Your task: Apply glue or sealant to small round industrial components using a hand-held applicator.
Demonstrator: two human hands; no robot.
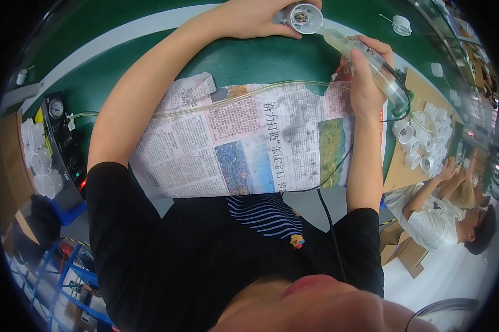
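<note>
At the far edge of the green table [249, 58], my left hand [255, 17] is closed around a white round plastic cup-shaped housing [313, 12]. Its open mouth shows a metal part in the middle. My right hand [365, 77] grips a clear dispensing syringe [383, 72] with pale yellowish contents, fingers wrapped round the barrel. The syringe is tilted, its narrow tip at the housing's right rim; whether they touch I cannot tell. From the syringe, a clear thin hose [249, 94] runs left across a spread newspaper [293, 133].
A black controller box [67, 138] with a gauge stands at the left, beside several white housings [42, 160]. More white housings [412, 146] crowd a cardboard sheet [396, 174] at the right. A black cable [327, 221] hangs near my body. Another person [432, 216] works at the right.
</note>
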